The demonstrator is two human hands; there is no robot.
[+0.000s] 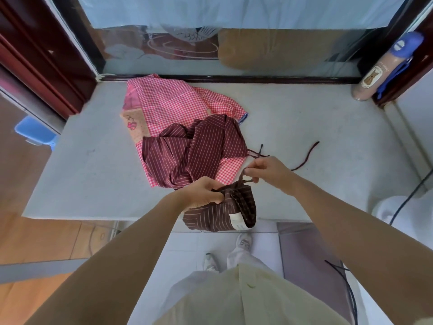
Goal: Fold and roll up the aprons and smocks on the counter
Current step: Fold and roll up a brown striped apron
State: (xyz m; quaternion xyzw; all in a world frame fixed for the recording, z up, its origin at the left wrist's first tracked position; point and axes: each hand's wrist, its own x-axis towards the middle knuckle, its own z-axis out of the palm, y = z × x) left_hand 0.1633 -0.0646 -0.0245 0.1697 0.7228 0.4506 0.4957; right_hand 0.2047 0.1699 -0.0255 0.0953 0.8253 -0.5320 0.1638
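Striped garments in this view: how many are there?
2. A rolled bundle in the left hand at the counter's near edge; a crumpled striped garment lying on the pink checked one. Others may hide underneath.

Matt striped cloth roll [220,212]; checked cotton smock [168,102]; speckled stone counter [93,165]

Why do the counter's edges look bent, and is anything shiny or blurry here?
Head view: the wide-angle lens bows the counter edges and stretches the forearms; the glass panel behind shows pale reflections; light is soft, with faint shadows; the rolled striped apron in the left hand and the tie string in the right hand look sharp, corners softer.
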